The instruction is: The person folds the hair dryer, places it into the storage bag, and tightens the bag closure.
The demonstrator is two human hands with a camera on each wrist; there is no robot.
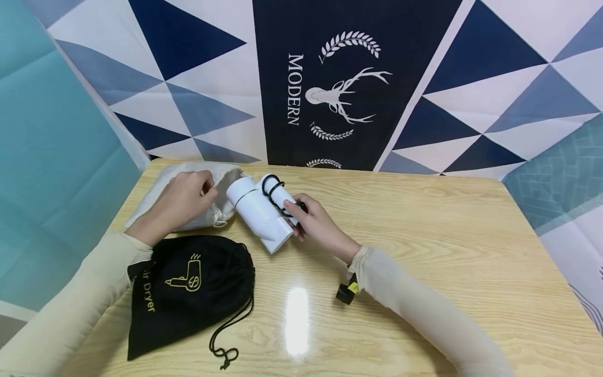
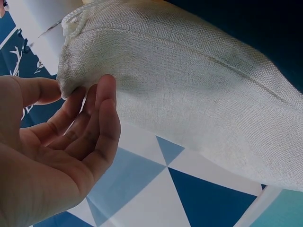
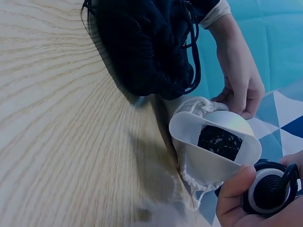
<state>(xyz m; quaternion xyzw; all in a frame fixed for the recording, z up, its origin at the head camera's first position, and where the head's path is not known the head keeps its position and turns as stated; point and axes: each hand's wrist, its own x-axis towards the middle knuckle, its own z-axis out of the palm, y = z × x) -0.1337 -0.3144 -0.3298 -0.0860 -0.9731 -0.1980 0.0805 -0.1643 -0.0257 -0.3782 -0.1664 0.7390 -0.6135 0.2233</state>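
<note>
A white hair dryer [image 1: 256, 212], its handle folded alongside the body and a black cord [image 1: 272, 195] looped round the handle, is gripped by my right hand [image 1: 320, 225] at the handle's end. The dryer's rear end is at the mouth of an off-white drawstring bag [image 1: 186, 222]. My left hand [image 1: 186, 199] pinches the rim of that bag between thumb and index finger, which the left wrist view shows closely on the cloth [image 2: 156, 80]. In the right wrist view the dryer's flat nozzle [image 3: 182, 127] faces the camera, with the bag's gathered rim behind it.
A black drawstring pouch [image 1: 207, 309] with a yellow dryer print lies in front of the pale bag, its cord [image 1: 221, 335] trailing on the wooden table [image 1: 424, 251]. Under my right wrist is a small black piece [image 1: 345, 294]. A patterned cloth [image 1: 212, 78] hangs behind the table.
</note>
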